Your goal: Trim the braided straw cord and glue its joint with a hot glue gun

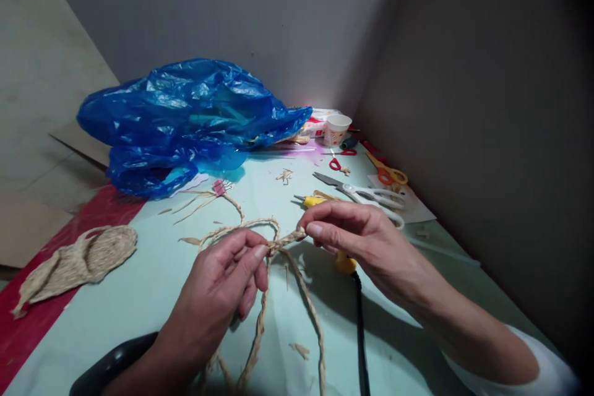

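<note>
A braided straw cord loops across the pale green table and trails off the near edge. My left hand pinches the cord at a crossing near its middle. My right hand pinches the short braided end just to the right of that spot. Both hands are closed on the cord, a little above the tabletop. A pink binder clip is fastened on the far end of the cord.
A blue plastic bag fills the back left. A woven straw sandal lies on the red strip at left. White scissors, orange scissors, red scissors, a paper cup and a yellow glue gun with black cable lie at right.
</note>
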Tool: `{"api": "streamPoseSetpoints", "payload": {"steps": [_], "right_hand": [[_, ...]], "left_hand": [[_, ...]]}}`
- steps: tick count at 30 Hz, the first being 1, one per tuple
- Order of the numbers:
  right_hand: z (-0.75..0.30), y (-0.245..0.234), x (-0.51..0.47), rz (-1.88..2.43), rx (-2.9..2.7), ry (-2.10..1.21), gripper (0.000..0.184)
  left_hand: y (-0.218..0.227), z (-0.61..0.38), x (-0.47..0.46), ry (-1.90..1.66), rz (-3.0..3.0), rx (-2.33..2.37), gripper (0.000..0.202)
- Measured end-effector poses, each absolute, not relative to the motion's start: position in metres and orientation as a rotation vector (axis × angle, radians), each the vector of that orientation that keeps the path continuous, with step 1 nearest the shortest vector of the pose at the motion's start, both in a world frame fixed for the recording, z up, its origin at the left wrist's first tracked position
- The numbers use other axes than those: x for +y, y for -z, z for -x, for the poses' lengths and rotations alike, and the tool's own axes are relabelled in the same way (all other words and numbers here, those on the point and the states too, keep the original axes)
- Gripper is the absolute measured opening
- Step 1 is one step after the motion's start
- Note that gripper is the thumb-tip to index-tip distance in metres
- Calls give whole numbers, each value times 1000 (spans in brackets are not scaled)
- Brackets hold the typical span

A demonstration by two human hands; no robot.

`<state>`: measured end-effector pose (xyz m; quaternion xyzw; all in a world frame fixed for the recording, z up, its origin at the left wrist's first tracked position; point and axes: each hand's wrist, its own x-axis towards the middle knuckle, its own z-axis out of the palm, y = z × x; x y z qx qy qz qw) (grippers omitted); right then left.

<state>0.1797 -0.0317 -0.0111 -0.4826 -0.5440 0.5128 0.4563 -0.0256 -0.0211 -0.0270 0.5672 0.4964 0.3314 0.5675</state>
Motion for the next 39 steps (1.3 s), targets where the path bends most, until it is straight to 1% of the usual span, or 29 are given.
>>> {"api": "streamPoseSetpoints", "payload": {"steps": [5,8,11,18,25,31,34,36,38,39], "right_hand": [[-178,15,-32,1182,-1327,-1294,8],[-177,18,-30,1224,-1297,-1306,8],[-177,21,-27,1263,-1218,-1335,10],[-177,23,-28,1282,-1159,-1343,13],[-177,25,-32,1244,-1217,-1286,12],[-173,22,-32,1263,-1225,-1217,7],[-169,19,-36,1289,-1252,-1139,7],[-166,17,-39,1287,-1319,-1016,5],[-162,17,-45,1268,-1446,-776,2],[-160,17,-48,1244,-1522,-622,5]], "left_hand": [[26,25,-21,-759,-1269,1190,23],[29,26,-20,-776,-1184,1147,23],[29,26,-22,-772,-1101,1118,20],[27,22,-22,-898,-1387,1317,6],[35,28,-17,-786,-1344,1217,14],[33,24,-18,-871,-1326,1237,13],[33,24,-17,-896,-1361,1312,12],[33,25,-17,-875,-1394,1337,13],[33,24,-17,-819,-1392,1324,16],[32,23,-18,-793,-1365,1310,18]]}}
